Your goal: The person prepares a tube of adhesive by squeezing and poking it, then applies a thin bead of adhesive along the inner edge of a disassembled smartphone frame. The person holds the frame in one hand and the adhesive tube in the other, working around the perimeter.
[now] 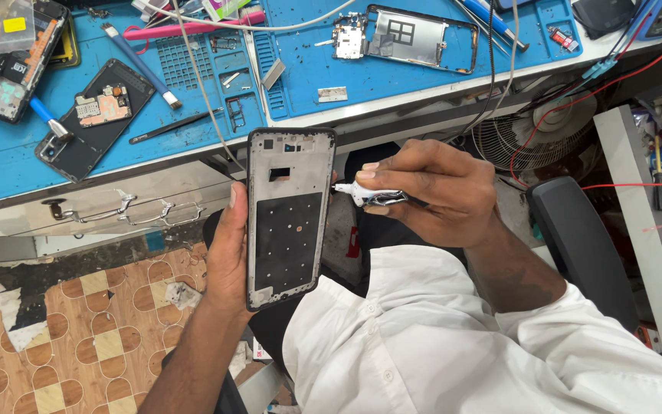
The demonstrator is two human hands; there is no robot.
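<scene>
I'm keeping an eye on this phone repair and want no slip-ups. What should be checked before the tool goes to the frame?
1. Left hand grips the phone frame firmly along its left edge: ok.
2. Right hand holds the small white tool steady: ok.
3. Tool tip points at the frame's upper right edge: ok.
4. Tip touching the frame or just short of it: cannot tell.
5. Frame supported from below: not ok, it is held in the air over the lap, off the blue work mat.
6. Tool's tip type: cannot tell.
</scene>
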